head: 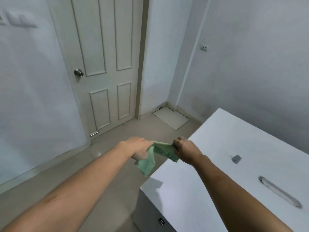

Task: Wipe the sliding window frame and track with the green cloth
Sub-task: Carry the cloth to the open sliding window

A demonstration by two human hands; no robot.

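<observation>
Both hands grip the green cloth (158, 153): left hand (138, 148) closed on one end, right hand (185, 149) fisted on the other, cloth stretched between, corner hanging

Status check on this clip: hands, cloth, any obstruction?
Left hand and right hand both gripping the green cloth, stretched between them. No window frame or track in view. White cabinet under the right arm; nothing blocking the hands.

Both arms out front, L hand (139, 148) & R hand (185, 150) fisted, knuckles up, near each other.
</observation>
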